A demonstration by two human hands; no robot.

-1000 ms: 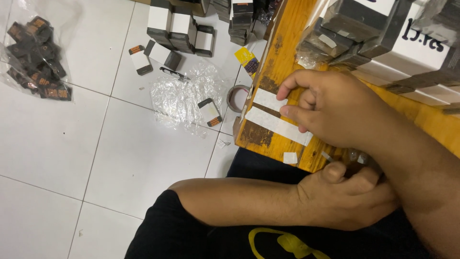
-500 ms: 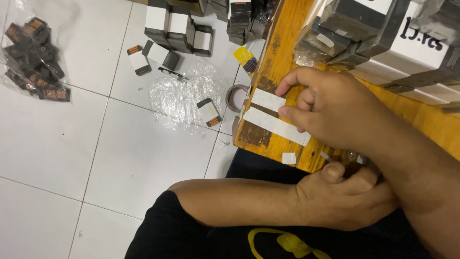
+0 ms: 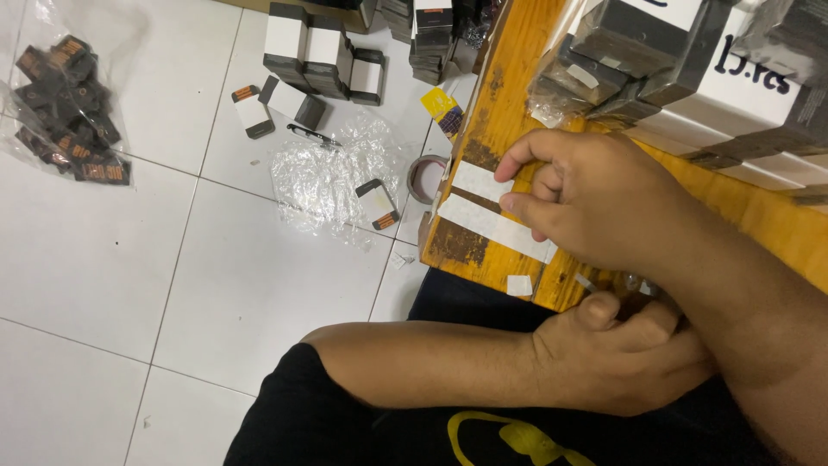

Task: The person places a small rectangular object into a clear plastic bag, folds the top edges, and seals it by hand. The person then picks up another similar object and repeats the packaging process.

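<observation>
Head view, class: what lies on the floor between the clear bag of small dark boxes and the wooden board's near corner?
Crumpled clear plastic wrap with one small box on it.

On the worktop [image 3: 483,129], two tape strips [image 3: 492,226] lie under the right hand [image 3: 604,203] with stacked boxes [image 3: 690,60] behind, while left on the floor [image 3: 112,276] lie a crumpled plastic sheet [image 3: 323,173], a tape roll [image 3: 427,179] and a bag of small packets [image 3: 65,108].
</observation>
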